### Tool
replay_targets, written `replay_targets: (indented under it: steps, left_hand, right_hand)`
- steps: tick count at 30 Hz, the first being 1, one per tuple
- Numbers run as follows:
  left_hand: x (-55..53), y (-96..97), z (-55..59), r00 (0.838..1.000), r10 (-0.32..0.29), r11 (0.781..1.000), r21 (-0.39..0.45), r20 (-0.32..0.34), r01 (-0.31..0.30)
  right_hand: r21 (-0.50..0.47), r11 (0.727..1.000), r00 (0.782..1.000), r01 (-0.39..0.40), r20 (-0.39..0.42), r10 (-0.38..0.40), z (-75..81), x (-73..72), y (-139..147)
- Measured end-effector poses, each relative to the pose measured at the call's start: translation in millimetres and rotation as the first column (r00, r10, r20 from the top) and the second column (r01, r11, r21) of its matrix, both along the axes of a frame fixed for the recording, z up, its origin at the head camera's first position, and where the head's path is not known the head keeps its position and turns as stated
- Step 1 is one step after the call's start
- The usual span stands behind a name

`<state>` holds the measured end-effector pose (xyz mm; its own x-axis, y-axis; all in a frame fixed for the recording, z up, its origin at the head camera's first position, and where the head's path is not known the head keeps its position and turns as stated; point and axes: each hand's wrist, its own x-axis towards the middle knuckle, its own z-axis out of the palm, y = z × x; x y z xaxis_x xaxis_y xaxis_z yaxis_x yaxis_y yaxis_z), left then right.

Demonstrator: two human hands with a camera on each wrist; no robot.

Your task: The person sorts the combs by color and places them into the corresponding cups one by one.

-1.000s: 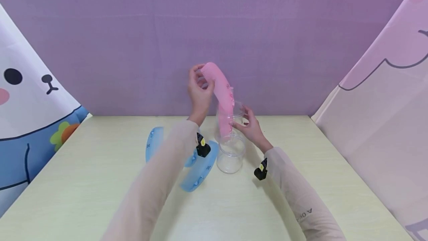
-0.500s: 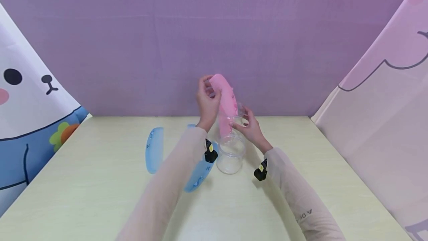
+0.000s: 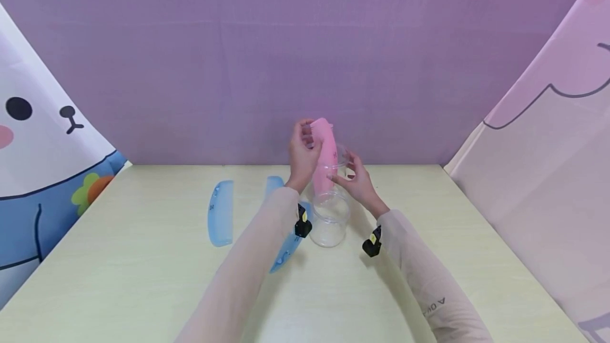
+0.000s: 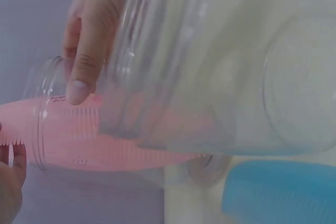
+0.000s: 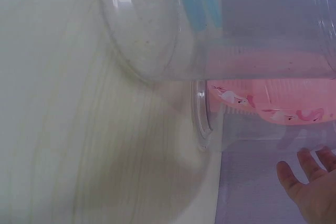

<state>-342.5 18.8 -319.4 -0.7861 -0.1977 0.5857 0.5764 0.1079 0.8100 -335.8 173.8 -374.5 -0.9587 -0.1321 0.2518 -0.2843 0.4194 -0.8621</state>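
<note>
My left hand (image 3: 303, 160) pinches the toothed edge of a pink comb (image 3: 328, 144) near its top. The comb stands on end with its lower part inside a clear jar (image 3: 341, 156) at the back. Another pink comb with flamingo prints (image 5: 226, 97) shows inside that jar in the right wrist view. My right hand (image 3: 358, 181) holds the same jar from its right side, thumb in front and fingers round the far side. In front stands a second clear jar (image 3: 329, 232), with no comb visible in it. In the left wrist view this jar partly covers the pink combs (image 4: 68, 129).
Blue combs lie on the pale table (image 3: 119, 258) left of the jars: one at the left (image 3: 220, 213), while a farther blue comb (image 3: 274, 184) and a nearer blue comb (image 3: 287, 252) are partly hidden by my left arm. A purple cloth (image 3: 305, 57) hangs behind the table.
My left hand has moved down and to the right with the pink comb, which now sits deeper in the rear jar. The right hand and both jars have stayed in place.
</note>
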Motion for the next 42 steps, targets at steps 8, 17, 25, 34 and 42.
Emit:
replay_targets:
  steps: [8, 17, 25, 34, 42]
  left_hand:
    - [2.3, 0.1, -0.5, 0.999, -0.032, 0.992, -0.124, 0.040, 0.036]
    - [-0.3, -5.4, 1.4, 0.992, -0.098, 0.959, -0.259, 0.080, 0.115]
    - [-2.0, -9.8, 1.3, 0.991, -0.080, 0.918, -0.378, 0.109, 0.116]
    - [-3.3, -15.1, 2.5, 0.983, -0.061, 0.891, -0.435, 0.173, 0.132]
    - [-3.4, -17.2, 2.8, 0.973, -0.073, 0.898, -0.409, 0.218, 0.160]
  right_hand:
    - [-0.007, 1.000, 1.000, -0.006, -0.020, 0.006, -2.0, -0.2, 2]
    - [-0.027, 0.999, 1.000, -0.026, -0.003, 0.026, 10.8, 11.4, -2]
    - [-0.047, 0.998, 0.999, -0.029, 0.017, 0.030, 24.6, 23.1, -8]
    - [-0.008, 1.000, 0.999, -0.015, -0.030, 0.015, -0.6, 1.6, 0]
    - [-0.034, 0.999, 0.999, -0.033, -0.010, 0.032, 1.0, -0.1, 0]
